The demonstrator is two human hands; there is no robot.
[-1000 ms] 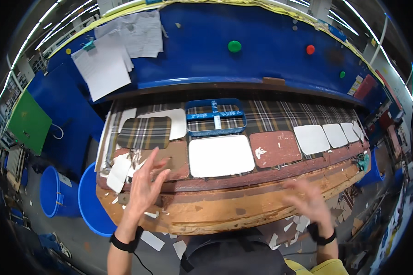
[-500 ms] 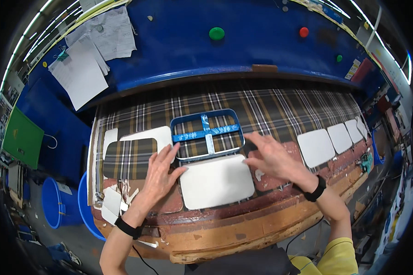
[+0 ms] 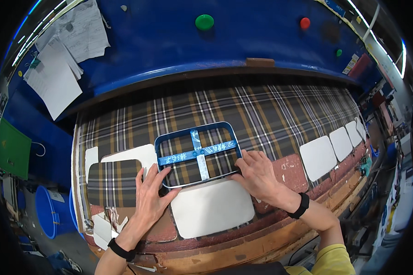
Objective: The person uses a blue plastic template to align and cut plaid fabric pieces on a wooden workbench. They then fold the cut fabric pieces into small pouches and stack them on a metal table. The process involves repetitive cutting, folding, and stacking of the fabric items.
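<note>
A blue cutting die (image 3: 215, 150), a rounded rectangular frame with crossed bars, lies on the plaid fabric (image 3: 133, 121). At its lower left corner, my left hand (image 3: 147, 195) grips the rim between fingertips and thumb, its other fingers spread. My right hand (image 3: 260, 176) has its fingers bent round the right side of the die, thumb by the lower right corner. Just nearer to me than the die lies a white rounded panel (image 3: 211, 210). A plaid rounded piece (image 3: 114, 183) rests left of my left hand, partly over another white piece (image 3: 144, 154).
Several white rounded panels (image 3: 317, 158) line the right front of the fabric. A blue machine front (image 3: 160, 36) with green and red buttons rises behind the table. Papers (image 3: 55, 85) hang at the left. White scraps (image 3: 102, 230) lie at the left front; a blue bin (image 3: 47, 213) stands beyond.
Both hands have closed in on the die and now grip it. The die sits slightly more tilted, its right side higher. The whole view has shifted, with the table appearing lower.
</note>
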